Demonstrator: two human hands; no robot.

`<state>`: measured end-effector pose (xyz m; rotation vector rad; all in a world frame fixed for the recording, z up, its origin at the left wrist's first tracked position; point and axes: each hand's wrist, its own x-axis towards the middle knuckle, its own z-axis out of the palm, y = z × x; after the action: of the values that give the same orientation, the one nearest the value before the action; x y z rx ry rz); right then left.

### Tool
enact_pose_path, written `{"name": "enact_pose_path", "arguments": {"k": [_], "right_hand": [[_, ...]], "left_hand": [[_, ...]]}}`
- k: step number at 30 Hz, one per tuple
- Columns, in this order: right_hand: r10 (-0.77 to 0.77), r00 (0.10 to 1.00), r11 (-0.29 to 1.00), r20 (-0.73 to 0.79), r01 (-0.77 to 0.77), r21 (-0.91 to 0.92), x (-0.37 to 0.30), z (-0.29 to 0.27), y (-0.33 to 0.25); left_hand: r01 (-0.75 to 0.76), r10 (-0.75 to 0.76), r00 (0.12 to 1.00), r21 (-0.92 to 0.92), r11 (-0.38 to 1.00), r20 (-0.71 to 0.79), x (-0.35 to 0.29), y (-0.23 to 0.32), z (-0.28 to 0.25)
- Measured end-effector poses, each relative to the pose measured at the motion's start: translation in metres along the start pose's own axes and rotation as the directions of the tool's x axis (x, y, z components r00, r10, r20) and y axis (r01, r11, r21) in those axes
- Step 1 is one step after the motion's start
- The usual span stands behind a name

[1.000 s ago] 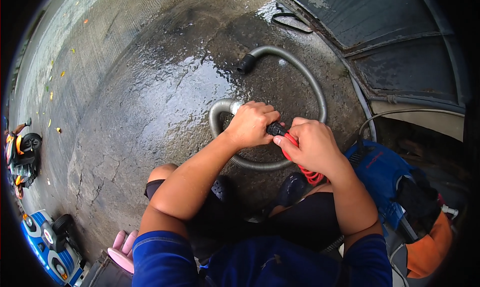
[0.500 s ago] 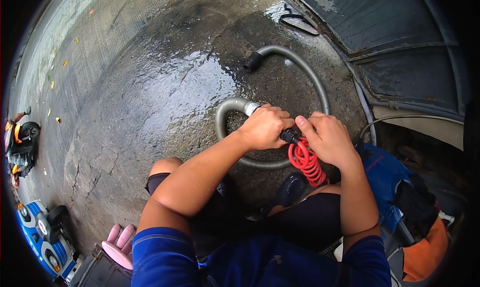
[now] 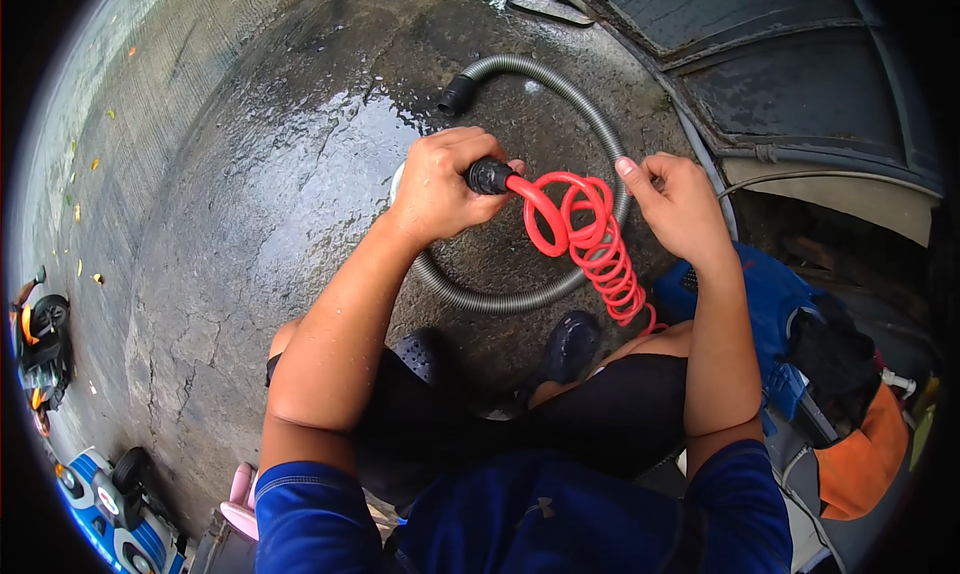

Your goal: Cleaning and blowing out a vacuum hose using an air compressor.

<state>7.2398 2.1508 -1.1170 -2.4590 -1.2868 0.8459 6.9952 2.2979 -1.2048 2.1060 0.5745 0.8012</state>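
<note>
At upper centre, your left hand [image 3: 445, 182] alone now grips the black connector [image 3: 489, 176] of the red coiled hose [image 3: 612, 272], your right hand [image 3: 685, 209] having drawn away, fingers curled, any hold hidden.

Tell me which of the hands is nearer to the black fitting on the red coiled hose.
Left. The left hand grips the black fitting; the right hand is apart from it, off to its right, beyond the red coiled hose.
</note>
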Motion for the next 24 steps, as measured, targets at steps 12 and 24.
{"name": "enact_pose_path", "arguments": {"k": [12, 24], "right_hand": [[0.012, 0.999, 0.999, -0.046, -0.010, 0.051, 0.007, -0.004, 0.010], [-0.006, 1.000, 0.999, -0.022, 0.007, 0.040, 0.016, 0.006, 0.010]], "left_hand": [[-0.157, 0.157, 0.987, 0.005, 0.988, 0.026, -0.006, 0.062, 0.002], [-0.230, 0.231, 0.969, 0.019, 0.973, -0.090, -0.015, 0.134, -0.019]]}}
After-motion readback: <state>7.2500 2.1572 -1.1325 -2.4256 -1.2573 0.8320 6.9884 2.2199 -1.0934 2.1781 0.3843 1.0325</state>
